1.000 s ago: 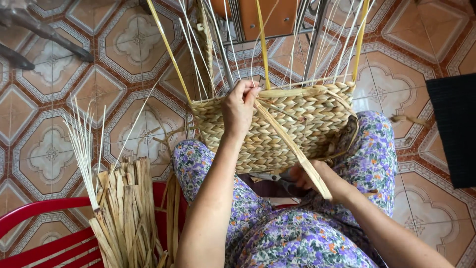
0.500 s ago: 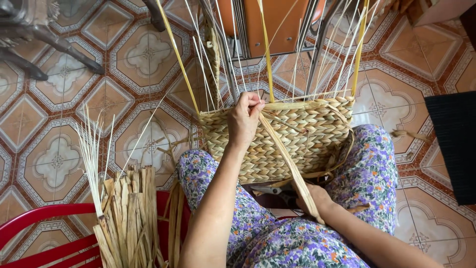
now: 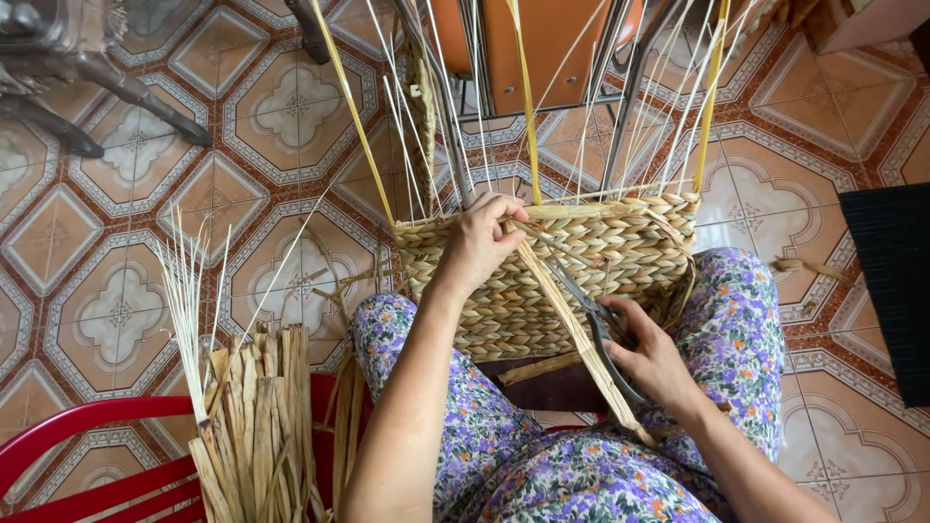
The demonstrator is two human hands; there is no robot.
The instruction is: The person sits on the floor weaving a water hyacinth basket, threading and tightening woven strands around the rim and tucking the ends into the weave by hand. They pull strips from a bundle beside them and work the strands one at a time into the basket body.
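Observation:
A half-woven straw basket [image 3: 601, 261] rests on my lap, with thin upright stakes [image 3: 455, 116] rising from its rim. My left hand [image 3: 480, 237] pinches the top edge of the weave where a long flat straw strand [image 3: 572, 329] starts. That strand runs down and to the right across the basket's face. My right hand [image 3: 654, 358] holds dark metal scissors [image 3: 596, 324], whose blades point up along the strand.
A bundle of dry straw strips [image 3: 257, 426] lies on a red plastic chair [image 3: 87, 455] at lower left. Patterned floor tiles [image 3: 116, 232] surround me. Metal chair legs [image 3: 620, 87] stand behind the basket, and a black mat [image 3: 896, 281] lies at right.
My right hand has come up from behind the strand and now shows the scissors against it. The left hand stays on the basket rim.

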